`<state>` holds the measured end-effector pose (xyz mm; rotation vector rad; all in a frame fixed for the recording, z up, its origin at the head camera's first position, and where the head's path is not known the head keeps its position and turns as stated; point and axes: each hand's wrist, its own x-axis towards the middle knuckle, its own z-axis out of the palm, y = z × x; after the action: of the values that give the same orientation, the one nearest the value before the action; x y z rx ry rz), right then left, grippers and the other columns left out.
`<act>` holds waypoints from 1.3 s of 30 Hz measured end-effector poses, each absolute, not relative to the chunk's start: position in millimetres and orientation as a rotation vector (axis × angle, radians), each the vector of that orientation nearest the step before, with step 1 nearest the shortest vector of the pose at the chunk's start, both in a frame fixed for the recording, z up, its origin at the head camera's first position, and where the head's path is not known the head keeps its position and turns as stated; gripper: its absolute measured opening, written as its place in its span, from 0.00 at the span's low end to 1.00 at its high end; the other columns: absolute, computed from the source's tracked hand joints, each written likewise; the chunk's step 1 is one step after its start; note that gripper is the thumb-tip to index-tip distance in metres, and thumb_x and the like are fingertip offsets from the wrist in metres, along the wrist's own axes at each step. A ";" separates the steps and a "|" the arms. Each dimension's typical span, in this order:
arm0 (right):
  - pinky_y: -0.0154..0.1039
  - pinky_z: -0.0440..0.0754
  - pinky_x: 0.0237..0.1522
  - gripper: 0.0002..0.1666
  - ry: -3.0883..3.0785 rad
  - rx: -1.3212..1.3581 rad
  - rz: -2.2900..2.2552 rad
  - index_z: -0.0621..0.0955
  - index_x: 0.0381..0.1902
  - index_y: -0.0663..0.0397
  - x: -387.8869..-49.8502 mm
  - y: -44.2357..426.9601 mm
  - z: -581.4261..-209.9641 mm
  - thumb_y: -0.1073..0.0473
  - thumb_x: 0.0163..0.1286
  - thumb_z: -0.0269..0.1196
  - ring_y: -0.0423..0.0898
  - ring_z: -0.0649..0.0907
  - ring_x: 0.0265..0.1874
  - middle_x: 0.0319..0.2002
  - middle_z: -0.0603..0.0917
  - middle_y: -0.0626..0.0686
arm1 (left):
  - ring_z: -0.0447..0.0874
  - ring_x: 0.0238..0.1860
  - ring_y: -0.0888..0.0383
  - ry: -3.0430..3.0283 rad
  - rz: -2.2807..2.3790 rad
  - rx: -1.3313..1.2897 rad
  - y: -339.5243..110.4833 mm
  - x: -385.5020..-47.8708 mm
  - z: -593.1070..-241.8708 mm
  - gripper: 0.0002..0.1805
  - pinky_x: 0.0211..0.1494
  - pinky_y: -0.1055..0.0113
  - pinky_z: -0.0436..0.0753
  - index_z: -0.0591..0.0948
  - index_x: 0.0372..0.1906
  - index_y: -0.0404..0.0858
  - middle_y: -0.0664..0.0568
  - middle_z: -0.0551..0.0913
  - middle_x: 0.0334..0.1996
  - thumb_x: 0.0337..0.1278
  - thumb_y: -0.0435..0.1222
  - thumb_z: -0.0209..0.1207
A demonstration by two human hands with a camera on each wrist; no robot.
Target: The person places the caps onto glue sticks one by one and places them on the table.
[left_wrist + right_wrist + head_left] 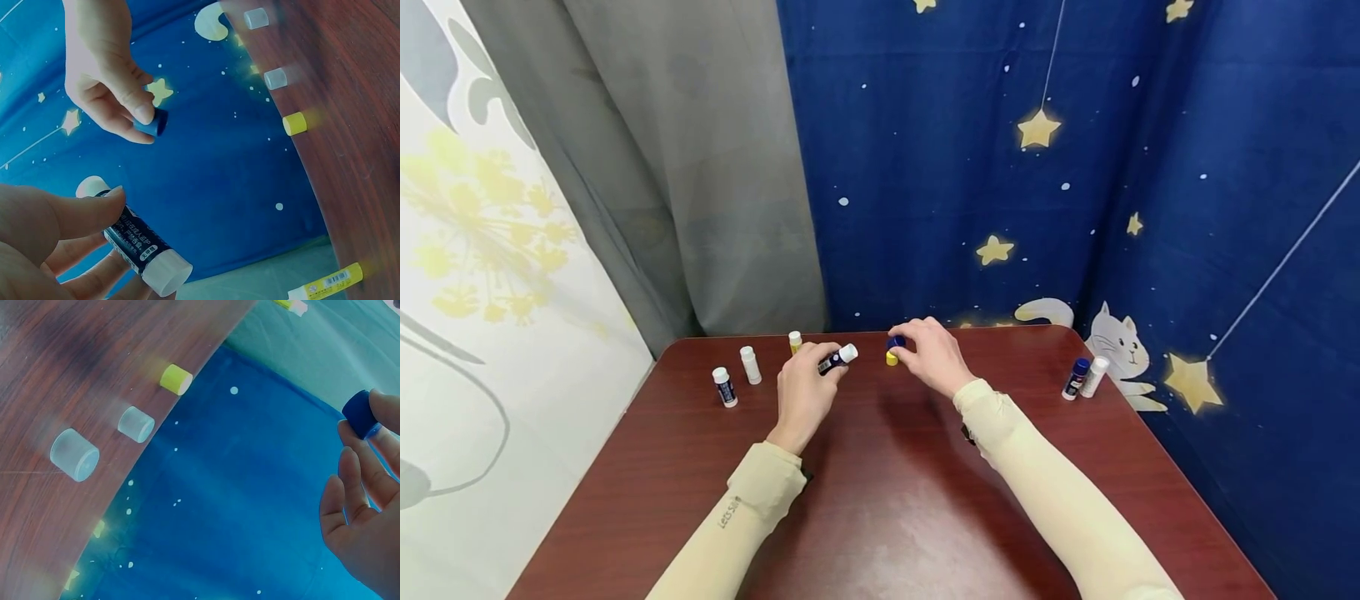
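My left hand [803,387] holds a dark blue glue stick [132,234] between thumb and fingers, tilted above the table. Both of its ends are white, and no blue cap sits on it. My right hand [934,357] pinches a small blue cap [360,414] between thumb and fingertips, apart from the glue stick. In the head view a yellow cap [891,358] stands on the table just below the blue one. Two translucent white caps [75,455] stand near it in the right wrist view; my right hand hides them in the head view.
A yellow glue stick [328,282] stands behind my left hand. To the left are a white glue stick [750,365] and a dark blue one with a white top [725,387]. Another blue glue stick [1076,379] and a white one [1094,377] stand by the table's right edge.
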<state>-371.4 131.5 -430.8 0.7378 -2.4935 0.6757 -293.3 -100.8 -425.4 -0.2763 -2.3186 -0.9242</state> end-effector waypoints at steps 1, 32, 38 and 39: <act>0.39 0.79 0.38 0.15 -2.488 0.739 0.688 0.87 0.51 0.40 -370.3 131.8 -430.1 0.51 0.67 0.71 0.44 0.75 0.39 0.46 0.86 0.44 | 0.85 0.40 0.48 -2.318 -0.925 -0.277 -100.6 -293.4 -425.3 0.17 0.46 0.49 0.80 0.88 0.48 0.42 0.50 0.84 0.40 0.51 0.33 0.75; 0.39 0.78 0.35 0.17 -2.408 0.622 1.045 0.86 0.53 0.35 -335.7 133.6 -432.7 0.51 0.66 0.71 0.39 0.75 0.36 0.34 0.80 0.36 | 0.86 0.45 0.50 -2.354 -0.928 -0.235 -89.1 -291.9 -432.3 0.19 0.51 0.51 0.80 0.87 0.51 0.42 0.49 0.87 0.45 0.52 0.34 0.75; 0.40 0.79 0.35 0.17 -2.382 0.643 1.076 0.86 0.53 0.37 -335.8 129.5 -427.9 0.51 0.66 0.71 0.39 0.75 0.36 0.34 0.80 0.36 | 0.85 0.44 0.51 -2.372 -0.924 -0.224 -88.4 -292.7 -426.2 0.18 0.51 0.51 0.80 0.87 0.50 0.42 0.50 0.85 0.43 0.52 0.35 0.75; 0.40 0.79 0.35 0.17 -2.377 0.649 1.081 0.86 0.53 0.37 -336.0 128.4 -427.1 0.51 0.66 0.71 0.39 0.75 0.36 0.35 0.81 0.37 | 0.85 0.44 0.51 -2.377 -0.923 -0.223 -88.7 -293.1 -425.9 0.18 0.50 0.51 0.80 0.87 0.50 0.42 0.50 0.85 0.43 0.52 0.35 0.75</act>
<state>-336.0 128.4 -427.1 0.6487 -2.3770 1.0813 -293.1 -88.7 -425.9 -0.2230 -2.3771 -0.9228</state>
